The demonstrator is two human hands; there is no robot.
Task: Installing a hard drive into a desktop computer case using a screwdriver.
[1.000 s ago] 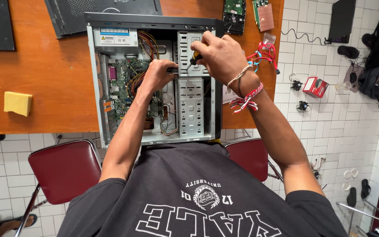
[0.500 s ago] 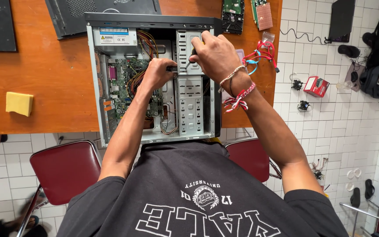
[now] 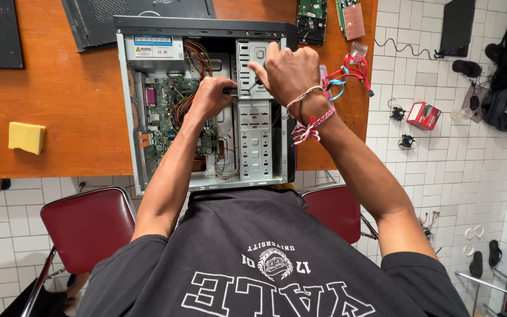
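An open computer case (image 3: 125,117) lies on its side on the wooden table (image 3: 60,100), with the green motherboard (image 3: 168,114) and wire bundles exposed. My left hand (image 3: 209,97) reaches inside and is closed on a dark tool handle (image 3: 231,91) that points at the side of the metal drive cage (image 3: 256,141). My right hand (image 3: 289,73), with string bracelets on the wrist, is curled over the upper part of the drive cage right beside the left hand. The tool's tip is hidden between the two hands.
A yellow sponge (image 3: 26,137) lies on the table at left. The removed side panel (image 3: 89,17) and a hard drive (image 3: 312,20) sit at the back, with red and blue cables (image 3: 347,73) at the table's right edge. Red chairs (image 3: 86,226) stand below.
My right hand has slid left from the case's right edge onto the drive cage, closing in on my left hand. The left hand has stayed in place.
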